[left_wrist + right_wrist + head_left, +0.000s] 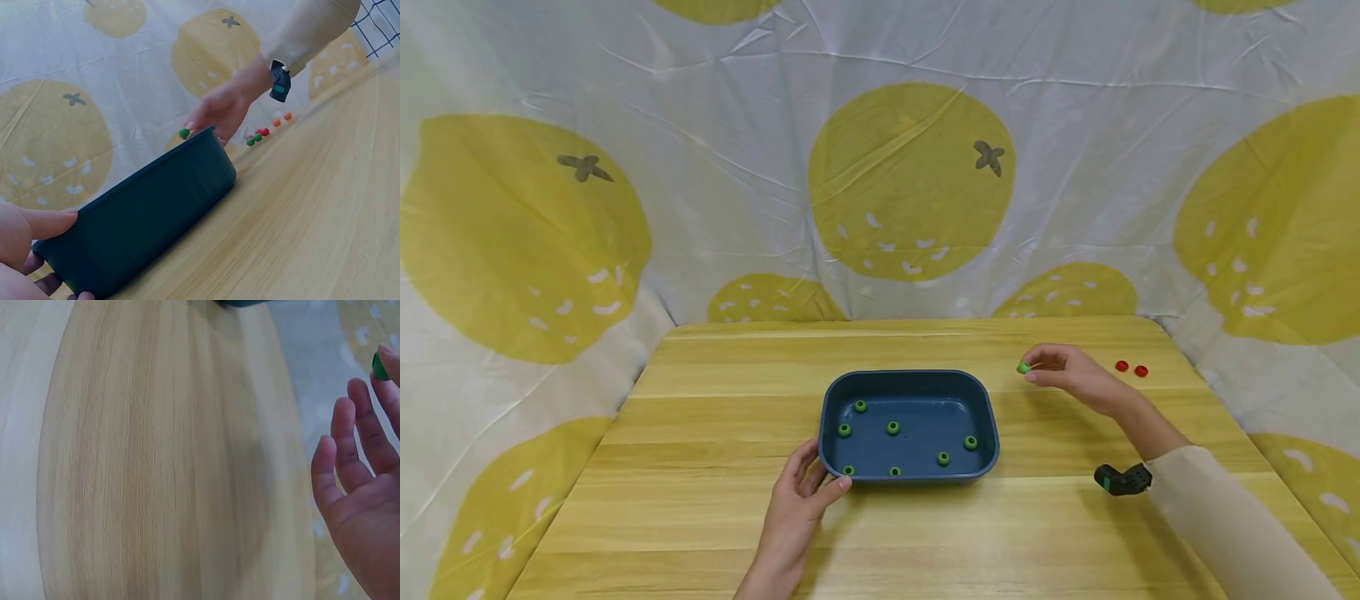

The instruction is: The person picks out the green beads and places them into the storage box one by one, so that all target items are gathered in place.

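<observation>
On the table in the head view is a dark blue rectangular tub holding several round green beads, each with a dark hole. My left hand grips its near left corner, thumb over the rim; the left wrist view shows the tub's outer wall beside that thumb. Right of the tub, my right hand pinches one green bead between thumb and index finger, above the table. In the right wrist view this pinched bead is partly covered by the fingers, while the other fingers are loosely spread.
Two red beads lie on the table at the back right. Beyond the right hand, the left wrist view also shows green beads and orange beads. A lemon-patterned cloth hangs behind the wooden table.
</observation>
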`<state>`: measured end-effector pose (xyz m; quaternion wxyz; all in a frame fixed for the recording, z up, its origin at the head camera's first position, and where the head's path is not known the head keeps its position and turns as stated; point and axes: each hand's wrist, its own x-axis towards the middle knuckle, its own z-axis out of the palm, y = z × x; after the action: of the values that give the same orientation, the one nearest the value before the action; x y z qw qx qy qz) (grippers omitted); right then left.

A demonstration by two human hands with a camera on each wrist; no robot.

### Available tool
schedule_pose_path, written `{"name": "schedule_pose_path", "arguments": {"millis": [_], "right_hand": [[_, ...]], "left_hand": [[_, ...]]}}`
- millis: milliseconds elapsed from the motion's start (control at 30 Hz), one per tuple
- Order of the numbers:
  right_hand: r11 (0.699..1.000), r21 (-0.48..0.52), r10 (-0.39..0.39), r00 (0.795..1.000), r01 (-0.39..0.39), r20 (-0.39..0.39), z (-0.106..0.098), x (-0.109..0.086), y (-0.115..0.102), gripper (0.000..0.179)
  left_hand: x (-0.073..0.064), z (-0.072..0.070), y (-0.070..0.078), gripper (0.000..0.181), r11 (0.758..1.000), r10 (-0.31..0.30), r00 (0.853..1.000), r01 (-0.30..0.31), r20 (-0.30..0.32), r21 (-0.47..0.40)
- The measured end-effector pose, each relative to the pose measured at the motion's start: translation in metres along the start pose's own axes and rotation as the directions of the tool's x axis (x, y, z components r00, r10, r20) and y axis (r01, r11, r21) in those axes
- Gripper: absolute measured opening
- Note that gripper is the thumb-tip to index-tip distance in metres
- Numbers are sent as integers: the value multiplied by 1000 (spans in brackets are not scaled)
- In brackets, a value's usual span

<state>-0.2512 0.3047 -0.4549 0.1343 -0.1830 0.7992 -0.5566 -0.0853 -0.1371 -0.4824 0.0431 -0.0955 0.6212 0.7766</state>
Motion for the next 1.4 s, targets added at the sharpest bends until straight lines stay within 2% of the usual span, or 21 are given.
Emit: {"name": "schedule_pose_path", "arguments": {"millis": [233,600,767,1000,1400], "right_hand": [[1000,-2,-9,999,10,52,15,11,-11,24],[999,-12,-45,990,47,135,36,29,-39,25],[999,-4,-52,983,53,178,49,39,-52,25],[995,-51,-67,971,81,227,64,50,-68,23],[992,-33,-105,955,119,279,87,69,-82,22]], "left_hand": [[-1,0,-1,77,1000,-4,1000,4,-2,-3],[-1,1,0,75,1000,-9,1000,9,-8,7],[0,2,1,75,1000,-13,1000,13,-7,5],[1,3,2,76,1000,-15,1000,15,-3,5],[1,0,-1,75,1000,7,1000,-7,8,-18]]}}
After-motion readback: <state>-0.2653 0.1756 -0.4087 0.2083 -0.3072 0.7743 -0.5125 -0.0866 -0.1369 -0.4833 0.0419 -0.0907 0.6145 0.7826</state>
